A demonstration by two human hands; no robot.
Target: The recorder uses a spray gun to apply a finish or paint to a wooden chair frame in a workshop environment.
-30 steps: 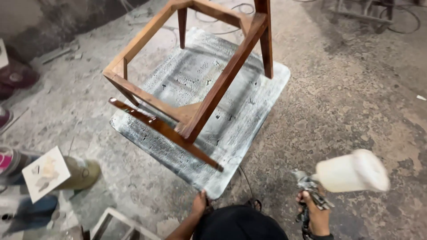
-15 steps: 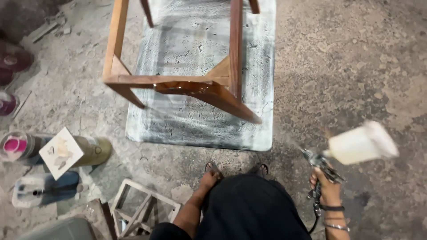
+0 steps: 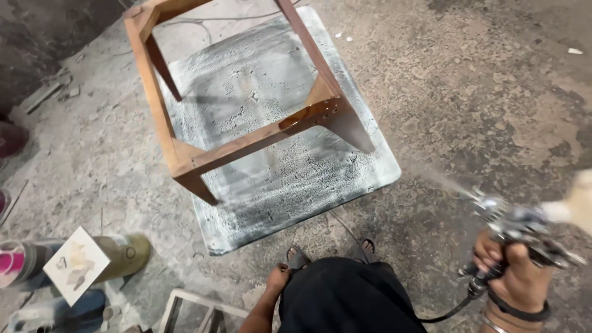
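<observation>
My right hand (image 3: 515, 277) is closed around the grip of a metal spray gun (image 3: 518, 225) at the lower right. Its nozzle points up-left, and a faint mist trails toward a brown wooden chair frame (image 3: 246, 139). The gun's pale cup (image 3: 576, 206) is cut off by the right edge. The glossy frame stands on a grey, spray-speckled board (image 3: 290, 185) on the concrete floor. My left hand (image 3: 277, 276) hangs beside my dark clothing, near my sandalled feet (image 3: 297, 256), touching nothing; its fingers are hard to make out.
An olive can (image 3: 126, 256), a pink-lidded can (image 3: 12, 265) and a white stained card (image 3: 77, 266) lie at the lower left. A pale frame (image 3: 197, 308) sits at the bottom edge. A black hose (image 3: 444, 316) runs from the gun. Rubble lines the left wall.
The view has swung, so the chair frame now sits more up-left and looks turned. The spray gun has dropped lower and further right, and its cup now runs off the right edge.
</observation>
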